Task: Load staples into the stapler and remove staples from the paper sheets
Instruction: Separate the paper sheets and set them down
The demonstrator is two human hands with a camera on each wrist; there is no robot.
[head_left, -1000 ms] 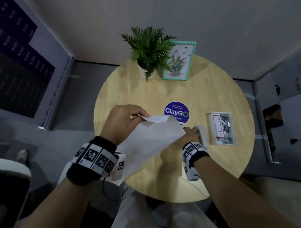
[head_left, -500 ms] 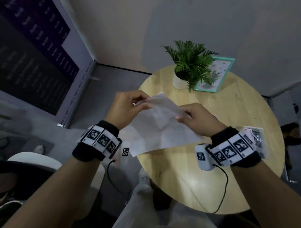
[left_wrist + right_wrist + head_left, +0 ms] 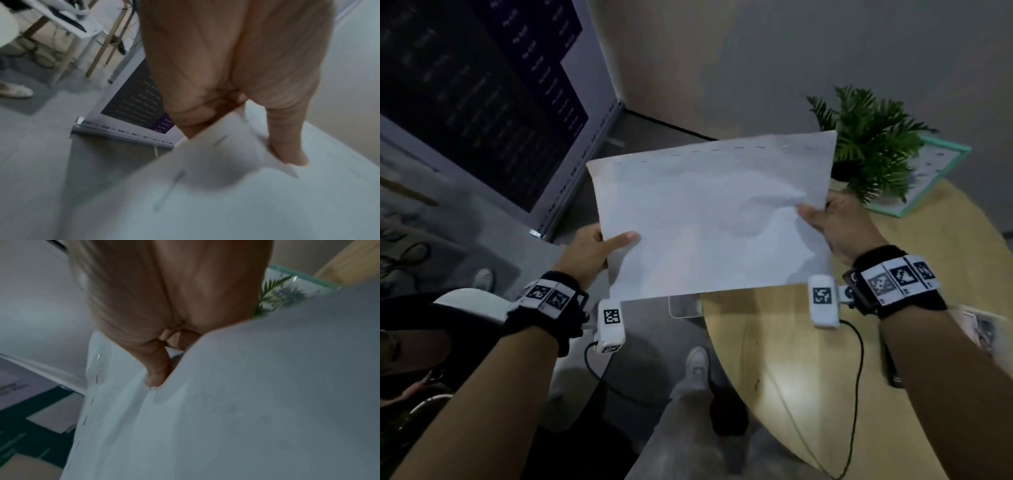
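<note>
Judging from the row of staples seen along the far edge of the paper sheets, the removal part of the task is taken to be barely begun, if begun at all. The sheets are held up in the air, spread flat between both hands, partly over the near edge of the round desk and partly over the floor. The left edge is pinched by the left hand, thumb laid on top and fingers underneath; the right edge is pinched in the same way by the right hand, where the paper is puckered around the thumb. Both grips are thus closed on the paper, and nothing else is held. In the two wrist views several staples are shown lying close to the paper's border, though how many remain cannot be counted surely because of blur. No stapler can be made out with certainty; a small tray is glimpsed at the right edge of the head view, behind the right forearm, and its contents cannot be told. Whether staples have been loaded is therefore not shown. A potted plant and a framed picture stand at the far side of the desk.
</note>
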